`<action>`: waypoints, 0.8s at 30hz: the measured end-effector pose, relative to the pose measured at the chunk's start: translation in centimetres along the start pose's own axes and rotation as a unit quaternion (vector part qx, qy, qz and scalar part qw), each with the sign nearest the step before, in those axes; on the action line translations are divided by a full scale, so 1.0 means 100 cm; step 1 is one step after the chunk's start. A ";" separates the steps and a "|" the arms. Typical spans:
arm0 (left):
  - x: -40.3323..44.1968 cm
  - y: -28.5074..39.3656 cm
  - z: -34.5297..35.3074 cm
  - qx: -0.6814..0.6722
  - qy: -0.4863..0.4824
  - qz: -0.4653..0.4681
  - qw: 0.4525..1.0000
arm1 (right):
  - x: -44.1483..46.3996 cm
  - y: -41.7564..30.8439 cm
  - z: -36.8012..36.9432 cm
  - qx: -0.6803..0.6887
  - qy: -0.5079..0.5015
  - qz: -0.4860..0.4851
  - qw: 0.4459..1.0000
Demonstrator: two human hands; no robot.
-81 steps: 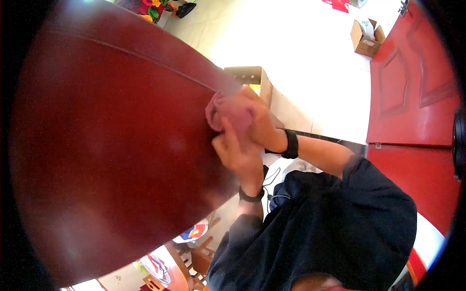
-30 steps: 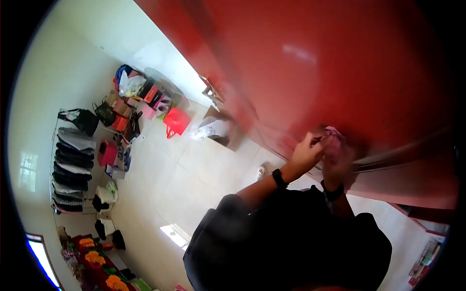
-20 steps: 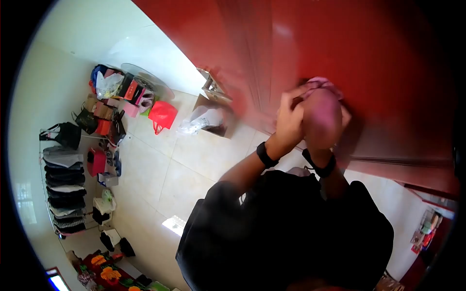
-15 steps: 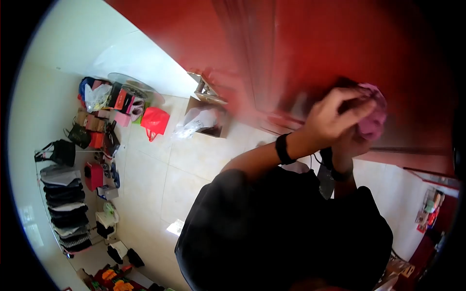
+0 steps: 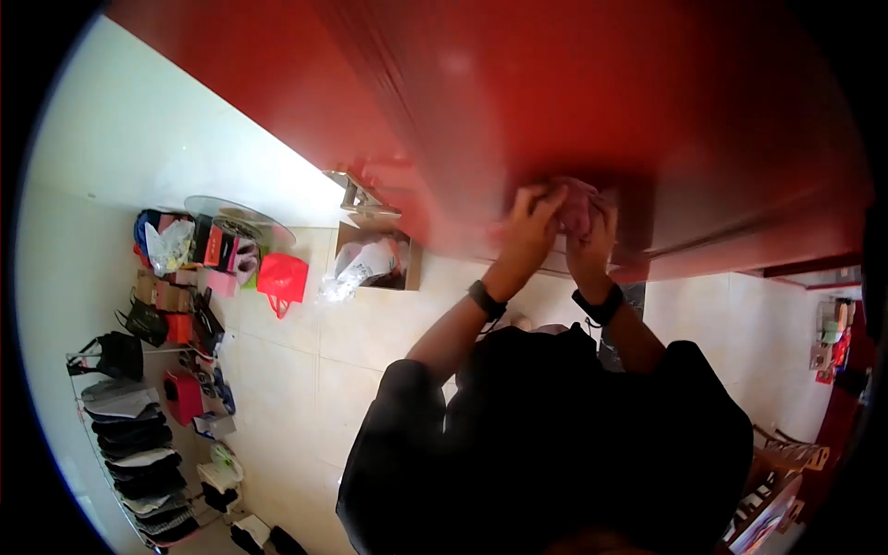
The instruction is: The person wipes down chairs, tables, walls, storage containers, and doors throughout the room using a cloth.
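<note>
A bunched pink cloth (image 5: 575,209) is pressed against a glossy red wooden panel (image 5: 592,102), which looks like a door or cabinet front. My left hand (image 5: 535,227) grips the cloth's left side with bent fingers. On the other side, my right hand (image 5: 592,248) has its fingers curled around the cloth. Both wrists wear dark bands. Parts of the cloth are hidden behind the fingers.
At left, an open cardboard box (image 5: 412,264) with plastic bags stands on the tiled floor near a red bag (image 5: 282,279). Shoes and boxes line the wall beside a rack of folded clothes (image 5: 139,453). A wooden chair (image 5: 786,453) is at lower right.
Both hands and the cloth have moved left across the view and now meet the red panel. The hands were close together, overlapping; now they flank the cloth. The camera view has shifted.
</note>
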State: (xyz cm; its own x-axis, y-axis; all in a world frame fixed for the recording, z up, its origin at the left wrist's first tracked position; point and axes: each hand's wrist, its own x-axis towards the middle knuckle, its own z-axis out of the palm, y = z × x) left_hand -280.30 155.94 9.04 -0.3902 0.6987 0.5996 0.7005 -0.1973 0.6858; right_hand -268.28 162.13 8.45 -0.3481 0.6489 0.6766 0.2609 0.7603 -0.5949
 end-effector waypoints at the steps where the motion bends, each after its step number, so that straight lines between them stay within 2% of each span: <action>1: 0.010 0.010 -0.011 0.012 0.022 0.007 1.000 | 0.009 -0.009 0.000 0.014 -0.005 -0.005 1.000; 4: 0.052 0.053 -0.044 0.081 0.052 0.047 0.994 | 0.055 -0.038 -0.014 0.020 0.039 -0.092 0.995; 7: 0.098 0.101 -0.062 0.006 0.116 0.125 0.985 | 0.106 -0.072 -0.042 0.055 0.095 -0.121 0.987; 10: 0.123 0.132 -0.061 -0.049 0.137 0.157 0.977 | 0.134 -0.090 -0.068 0.094 0.117 -0.119 0.981; 13: 0.111 0.123 -0.047 0.000 0.127 0.162 0.979 | 0.119 -0.069 -0.071 0.068 0.111 -0.099 0.987; 15: 0.084 0.106 -0.033 0.006 0.073 0.107 0.992 | 0.090 -0.053 -0.066 0.028 0.091 -0.054 0.994; 17: 0.050 0.072 -0.012 0.012 0.027 0.047 0.998 | 0.051 -0.027 -0.053 0.020 0.014 0.085 0.996; 20: -0.008 0.009 0.018 -0.003 0.005 -0.028 1.000 | -0.001 0.016 -0.020 0.051 -0.058 0.097 0.992; 24: -0.020 0.006 0.011 -0.060 -0.037 -0.153 0.986 | -0.014 0.021 -0.001 -0.004 -0.076 0.059 0.995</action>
State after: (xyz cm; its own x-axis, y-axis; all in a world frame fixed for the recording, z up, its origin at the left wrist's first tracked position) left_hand -278.42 155.17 7.82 -0.5242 0.7854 0.3291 0.4793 -0.0473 0.8764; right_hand -267.11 162.83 6.27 -0.4462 0.7227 0.5278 0.3158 0.6790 -0.6628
